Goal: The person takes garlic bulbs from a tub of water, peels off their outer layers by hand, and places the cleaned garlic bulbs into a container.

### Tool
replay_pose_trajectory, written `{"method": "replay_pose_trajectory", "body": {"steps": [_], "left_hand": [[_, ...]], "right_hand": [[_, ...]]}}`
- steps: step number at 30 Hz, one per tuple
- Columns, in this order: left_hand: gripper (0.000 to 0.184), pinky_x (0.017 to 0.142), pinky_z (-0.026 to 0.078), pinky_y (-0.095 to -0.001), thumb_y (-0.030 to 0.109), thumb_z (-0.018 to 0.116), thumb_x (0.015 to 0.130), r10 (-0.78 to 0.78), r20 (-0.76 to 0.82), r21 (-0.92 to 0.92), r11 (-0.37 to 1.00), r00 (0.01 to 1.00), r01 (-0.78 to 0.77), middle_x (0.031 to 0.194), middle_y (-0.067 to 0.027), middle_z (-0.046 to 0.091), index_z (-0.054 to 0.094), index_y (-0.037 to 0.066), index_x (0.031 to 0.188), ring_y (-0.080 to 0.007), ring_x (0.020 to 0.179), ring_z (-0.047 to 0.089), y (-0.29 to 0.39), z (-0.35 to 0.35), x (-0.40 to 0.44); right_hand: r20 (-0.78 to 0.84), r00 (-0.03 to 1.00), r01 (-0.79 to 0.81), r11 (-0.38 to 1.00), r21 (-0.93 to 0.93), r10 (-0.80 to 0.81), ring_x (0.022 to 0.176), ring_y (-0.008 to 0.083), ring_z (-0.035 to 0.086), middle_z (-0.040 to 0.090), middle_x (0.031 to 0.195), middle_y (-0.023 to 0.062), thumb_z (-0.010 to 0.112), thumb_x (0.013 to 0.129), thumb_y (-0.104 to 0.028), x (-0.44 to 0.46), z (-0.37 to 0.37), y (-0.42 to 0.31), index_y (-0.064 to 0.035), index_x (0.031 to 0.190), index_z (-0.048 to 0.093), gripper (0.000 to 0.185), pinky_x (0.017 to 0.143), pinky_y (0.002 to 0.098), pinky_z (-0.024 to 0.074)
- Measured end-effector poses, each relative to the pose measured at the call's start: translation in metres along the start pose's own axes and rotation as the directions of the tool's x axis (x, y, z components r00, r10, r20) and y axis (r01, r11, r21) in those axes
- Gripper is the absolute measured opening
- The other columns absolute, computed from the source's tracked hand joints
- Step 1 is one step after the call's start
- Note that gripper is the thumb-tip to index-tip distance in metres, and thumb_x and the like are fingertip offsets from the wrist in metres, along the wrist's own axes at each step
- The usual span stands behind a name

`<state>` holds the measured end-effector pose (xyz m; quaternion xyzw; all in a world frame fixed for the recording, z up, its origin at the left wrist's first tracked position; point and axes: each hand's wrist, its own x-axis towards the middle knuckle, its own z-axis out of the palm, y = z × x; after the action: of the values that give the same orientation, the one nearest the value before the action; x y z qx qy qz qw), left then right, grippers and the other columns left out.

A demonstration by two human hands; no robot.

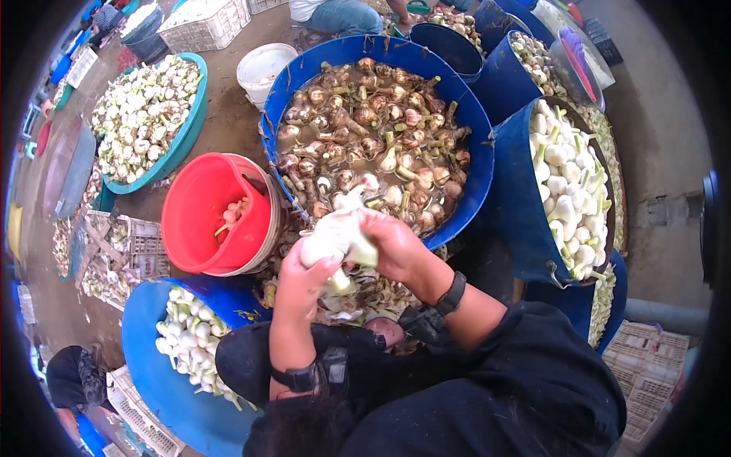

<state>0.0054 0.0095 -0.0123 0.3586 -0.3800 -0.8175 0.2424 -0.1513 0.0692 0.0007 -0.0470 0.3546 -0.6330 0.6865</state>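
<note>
Both hands meet at the centre of the head view, over the near edge of a blue tub (482, 171) of brown, unpeeled garlic bulbs (388, 114) in murky water. My left hand (299, 278) has its fingers wrapped round a white garlic bulb (324, 242) with a short stem. My right hand (392, 247) grips pale garlic or loose skin right beside it; the two pieces overlap, and where one ends is hard to tell. Peeled skins (381, 293) lie below the hands, between the knees.
A red bucket (183, 213) stands left of the hands. White bulbs fill a tilted blue barrel (518, 206) at the right and lie in a blue basin (148, 381) at the lower left. A teal basin (199, 107) of garlic sits upper left. Another person's leg (346, 17) shows beyond the tub.
</note>
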Motion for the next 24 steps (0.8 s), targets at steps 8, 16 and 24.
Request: {"method": "replay_pose_trajectory", "body": {"steps": [8, 16, 24], "left_hand": [[0.038, 0.086, 0.043, -0.0341, 0.016, 0.050, 0.084, 0.662, -0.726, 0.629, 0.749, 0.186, -0.208, 0.105, -0.0159, 0.055, 0.044, -0.005, 0.115, -0.0228, 0.097, 0.053, 0.080, -0.058, -0.093], [0.012, 0.079, 0.039, -0.0256, 0.004, 0.052, 0.082, 0.654, -0.450, 0.608, 0.723, 0.609, -0.328, 0.107, -0.0121, 0.056, 0.057, -0.006, 0.087, -0.0137, 0.091, 0.052, 0.050, 0.038, -0.007], [0.094, 0.099, 0.030, -0.0394, 0.024, 0.078, 0.060, 0.468, 0.034, 0.890, 0.387, 0.883, -0.239, 0.128, -0.0213, 0.033, 0.023, 0.001, 0.133, -0.0347, 0.119, 0.035, -0.017, 0.033, 0.043]], "right_hand": [[0.095, 0.952, 0.177, -0.273, -0.945, 0.290, 0.075, 0.0277, 0.062, 0.064, 0.081, 0.0124, 0.056, 0.080, -0.040, 0.010, -0.029, -0.035, -0.0085, 0.091, 0.062, 0.034, 0.070, 0.0406, 0.0477], [0.020, 0.993, 0.110, -0.858, -0.502, 0.116, 0.112, 0.0250, 0.045, 0.060, 0.102, 0.0054, 0.052, 0.079, -0.019, 0.165, -0.165, -0.008, -0.0179, 0.108, 0.059, 0.029, 0.088, 0.0451, 0.0401], [-0.304, 0.952, -0.148, 0.913, -0.380, 0.028, 0.083, 0.0213, 0.060, 0.058, 0.099, 0.0134, 0.051, 0.089, -0.017, 0.086, -0.026, -0.022, -0.0005, 0.124, 0.036, 0.041, 0.070, 0.0294, 0.0497]]}}
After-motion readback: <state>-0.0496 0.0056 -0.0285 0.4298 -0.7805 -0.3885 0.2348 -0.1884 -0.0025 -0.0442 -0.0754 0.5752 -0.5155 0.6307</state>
